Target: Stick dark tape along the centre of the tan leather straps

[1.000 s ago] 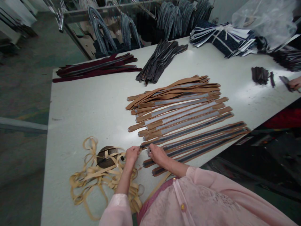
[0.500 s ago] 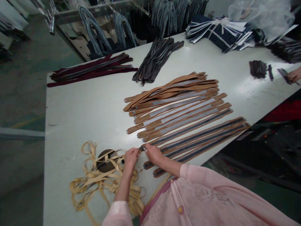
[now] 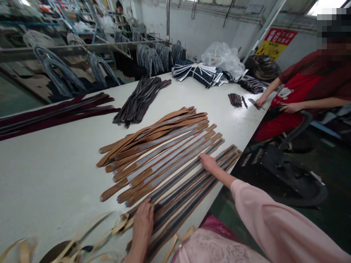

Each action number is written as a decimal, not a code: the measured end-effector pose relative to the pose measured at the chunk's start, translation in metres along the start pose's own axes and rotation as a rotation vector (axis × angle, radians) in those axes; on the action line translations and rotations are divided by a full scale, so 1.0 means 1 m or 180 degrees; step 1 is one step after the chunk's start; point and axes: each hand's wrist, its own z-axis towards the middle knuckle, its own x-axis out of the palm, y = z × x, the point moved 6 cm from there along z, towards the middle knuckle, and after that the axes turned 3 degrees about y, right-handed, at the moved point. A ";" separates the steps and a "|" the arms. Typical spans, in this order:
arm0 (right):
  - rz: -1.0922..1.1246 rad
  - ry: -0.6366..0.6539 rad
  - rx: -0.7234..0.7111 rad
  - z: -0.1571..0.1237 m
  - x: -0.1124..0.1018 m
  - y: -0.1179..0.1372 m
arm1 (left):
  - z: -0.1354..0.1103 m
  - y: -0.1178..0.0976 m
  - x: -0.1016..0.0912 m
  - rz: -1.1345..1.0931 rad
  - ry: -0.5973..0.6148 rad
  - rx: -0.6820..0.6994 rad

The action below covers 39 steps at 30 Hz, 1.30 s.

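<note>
Long brown fabric strips with a dark band down the middle lie slantwise on the white table (image 3: pixel 68 175). My left hand (image 3: pixel 144 221) is closed at the near end of one such strip (image 3: pixel 167 186), thumb and forefinger pressed on it. Further along the same strip is my right hand (image 3: pixel 208 163), its fingers pinched together, with a thin pale tip poking out; what it holds is too small to name. Beyond them lie brown strips with grey bands (image 3: pixel 153 179) and a looser heap of brown strips (image 3: pixel 164 128). Yellowish tape (image 3: pixel 120 224) curls left of my left hand.
A dark round object (image 3: pixel 59 252) sits under the tape. Maroon strips (image 3: pixel 55 113), a dark strip bundle (image 3: pixel 141 98) and a tied navy-and-white bundle (image 3: pixel 197 73) lie farther back. At the right, a co-worker in a red apron (image 3: pixel 296 91) has a hand by small dark pieces (image 3: pixel 235 100).
My right hand has moved away from my left, up along the strip to the right. My left hand stays near the strip's near end. The view has tilted up, showing the co-worker.
</note>
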 end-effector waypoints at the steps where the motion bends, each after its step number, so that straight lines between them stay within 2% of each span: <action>1: -0.0005 0.0046 -0.0035 0.001 0.002 -0.015 | -0.002 0.004 0.001 0.0085 -0.0058 -0.0099; 3: 0.0104 0.0061 -0.0238 0.001 0.008 -0.036 | -0.002 0.012 -0.002 0.0198 -0.0083 -0.0364; 5: 0.0331 -0.0030 -0.0506 0.007 0.008 -0.051 | 0.007 0.011 -0.006 0.0296 -0.0074 -0.0538; 9: 0.0603 -0.0431 -0.0560 0.043 -0.012 -0.086 | 0.047 -0.018 -0.006 0.0420 -0.0052 -0.0354; 12: 0.0547 -0.0379 -0.0541 0.071 -0.024 -0.109 | 0.064 -0.025 0.003 0.0659 -0.0017 -0.0604; 16: 0.0547 0.0005 -0.0894 0.075 -0.019 -0.122 | 0.051 -0.014 0.002 0.0779 0.0049 -0.1033; 18: 0.0666 0.0048 -0.0985 0.070 -0.018 -0.124 | 0.042 -0.019 -0.011 0.0803 -0.0077 -0.1285; 19: 0.0793 -0.0008 -0.1006 0.067 -0.021 -0.124 | 0.040 -0.029 -0.021 0.0795 -0.0217 -0.1387; 22: 0.1573 -0.0324 -0.1098 0.055 -0.039 -0.109 | 0.044 -0.086 -0.050 0.0440 -0.0761 -0.1571; 24: 0.2347 -0.0301 -0.1176 0.042 -0.053 -0.088 | 0.054 -0.134 -0.056 -0.0338 -0.0859 -0.1677; 27: 0.3429 0.0310 -0.1377 0.010 -0.072 -0.042 | 0.070 -0.206 -0.055 -0.1082 -0.0960 -0.1444; 29: 0.3848 0.0749 -0.1575 -0.015 -0.086 -0.013 | 0.072 -0.235 -0.050 -0.1407 -0.1071 -0.1422; 32: 0.4077 0.0977 -0.1713 -0.040 -0.106 0.015 | 0.069 -0.254 -0.041 -0.1702 -0.1132 -0.1471; 36: 0.3997 0.0659 -0.1705 -0.048 -0.127 0.023 | 0.067 -0.259 -0.027 -0.1649 -0.0930 -0.1356; 39: 0.3795 0.0501 -0.1857 -0.050 -0.133 0.024 | 0.069 -0.263 -0.018 -0.1691 -0.0799 -0.1252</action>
